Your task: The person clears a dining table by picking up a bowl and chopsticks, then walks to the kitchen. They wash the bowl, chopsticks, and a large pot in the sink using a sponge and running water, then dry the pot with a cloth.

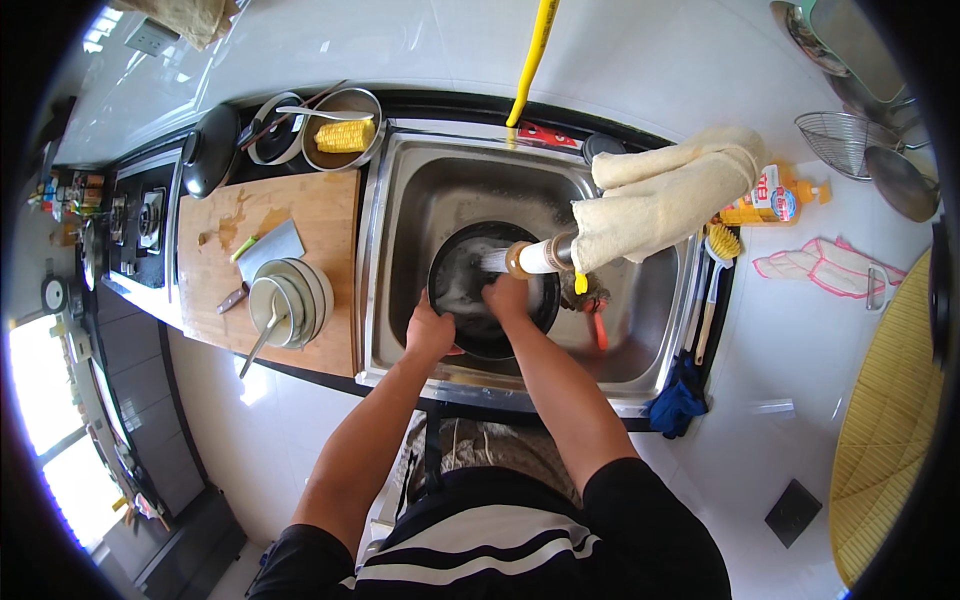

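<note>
A round black pan sits in the stainless steel sink, with foamy water in it. Water runs into the pan from a faucet nozzle. My left hand grips the pan's near left rim, thumb on top. Inside the pan is my right hand, just below the nozzle; its fingers are partly hidden, and whether it holds anything does not show. Right of the pan, a red-handled utensil lies on the sink floor beside a dark scouring pad or drain strainer, which I cannot tell apart.
Left of the sink, a wooden cutting board bears a cleaver and stacked bowls. Corn lies in a metal bowl behind. A beige towel drapes over the faucet. A yellow brush and soap bottle stand right.
</note>
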